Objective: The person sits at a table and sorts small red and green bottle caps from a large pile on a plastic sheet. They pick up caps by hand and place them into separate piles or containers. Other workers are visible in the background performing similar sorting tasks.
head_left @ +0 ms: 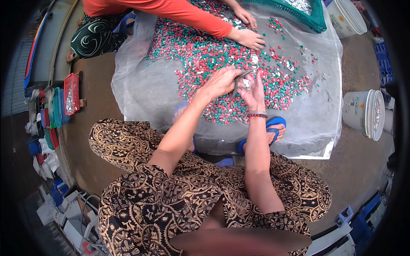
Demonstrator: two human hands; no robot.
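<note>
Red basket (71, 94), far left: on the ground, silvery pieces inside. Translucent sheet (143, 96), middle: spread over the ground, bearing scattered small red, green and white pebbles (188, 64). Co-worker's orange-red sleeve (183, 15), far side: extends rightward; both of that person's hands lie at the pebbles. Person's left hand (219, 83): closed on a dark metal tool (235, 88), above the near part of the pebbles. Small whitish piece (247, 84): at the tool, held in the half-curled right hand (257, 96), palm up, wrist with bracelet (257, 114). Green basket (318, 19), far right: on the sheet. White buckets (362, 112), right: beside the sheet.
</note>
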